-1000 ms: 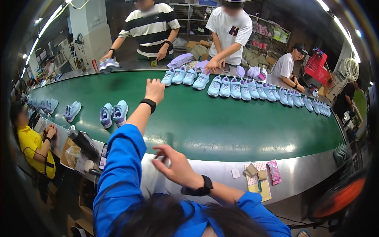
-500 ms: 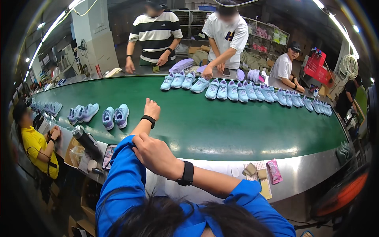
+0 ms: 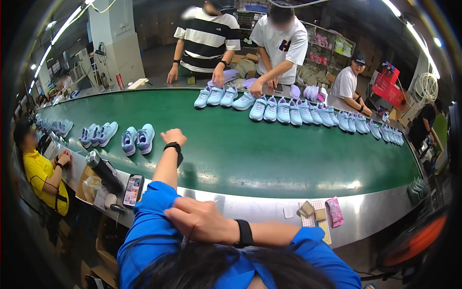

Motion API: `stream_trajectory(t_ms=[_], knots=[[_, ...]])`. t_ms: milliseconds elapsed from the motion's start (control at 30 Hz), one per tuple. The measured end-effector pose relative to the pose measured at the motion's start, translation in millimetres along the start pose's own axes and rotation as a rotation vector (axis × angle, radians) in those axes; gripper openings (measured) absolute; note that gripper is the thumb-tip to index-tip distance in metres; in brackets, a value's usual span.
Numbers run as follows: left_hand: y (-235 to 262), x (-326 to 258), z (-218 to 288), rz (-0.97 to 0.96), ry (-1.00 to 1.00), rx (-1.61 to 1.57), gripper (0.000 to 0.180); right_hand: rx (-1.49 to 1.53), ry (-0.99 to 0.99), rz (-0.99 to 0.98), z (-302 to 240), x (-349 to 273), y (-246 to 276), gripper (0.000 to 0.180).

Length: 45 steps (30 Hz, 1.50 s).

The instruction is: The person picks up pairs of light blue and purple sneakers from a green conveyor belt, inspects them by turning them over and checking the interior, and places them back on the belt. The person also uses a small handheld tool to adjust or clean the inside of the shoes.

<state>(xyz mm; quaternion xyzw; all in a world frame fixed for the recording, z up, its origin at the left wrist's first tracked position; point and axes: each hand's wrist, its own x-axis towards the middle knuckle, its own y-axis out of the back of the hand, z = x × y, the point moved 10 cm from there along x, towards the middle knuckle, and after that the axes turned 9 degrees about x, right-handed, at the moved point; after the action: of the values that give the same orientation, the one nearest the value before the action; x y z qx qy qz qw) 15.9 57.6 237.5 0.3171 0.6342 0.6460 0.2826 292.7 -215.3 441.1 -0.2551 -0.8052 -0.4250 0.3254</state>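
Observation:
My left arm reaches out over the green belt (image 3: pixel 250 159), bare to above the elbow. At its end my left hand (image 3: pixel 173 137) is loosely curled into a fist, with nothing seen in it and a black band on the wrist. My right hand (image 3: pixel 204 219) crosses in front of me and pinches the bunched blue sleeve (image 3: pixel 156 204) on my left upper arm. Nearest to my left hand is a pair of light blue shoes with purple lining (image 3: pixel 144 138), apart from it and to its left.
A long row of light blue shoes (image 3: pixel 284 112) lines the belt's far edge, where a person in white (image 3: pixel 281 45) touches one. A striped-shirt person (image 3: pixel 207 43) stands beside. On the near metal ledge are a phone (image 3: pixel 133 190), dark bottle (image 3: pixel 103 171), sponges (image 3: pixel 308 208) and pink packet (image 3: pixel 335 212).
My left hand has moved slightly left and lower, its forearm drawn nearer. My right hand keeps hold of the sleeve, now lower. The striped-shirt person has leaned right, a hand reaching the shoes.

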Motion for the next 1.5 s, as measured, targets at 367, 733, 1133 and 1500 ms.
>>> stream_trajectory(t_ms=[367, 733, 1133, 1500], knots=[[-39.2, -12.4, 24.6, 0.282, 0.109, -0.330, 0.016, 0.327, -0.148, -0.132, 56.0, 49.4, -50.4, 0.011], [-122.8, -91.0, 113.7, -0.569, -0.122, -2.095, 0.012, 0.782, -1.154, -0.464, 267.6, -61.7, -67.6, 0.019], [-138.2, -119.0, 171.8, -0.712, -0.124, -1.801, 0.018, 0.682, -1.344, 0.803, 620.4, -125.0, 45.2, 0.042], [-129.9, -131.9, 195.7, -0.872, -0.165, -1.818, 0.018, 0.463, -1.031, 0.759, 619.3, -121.4, 48.5, 0.030]])
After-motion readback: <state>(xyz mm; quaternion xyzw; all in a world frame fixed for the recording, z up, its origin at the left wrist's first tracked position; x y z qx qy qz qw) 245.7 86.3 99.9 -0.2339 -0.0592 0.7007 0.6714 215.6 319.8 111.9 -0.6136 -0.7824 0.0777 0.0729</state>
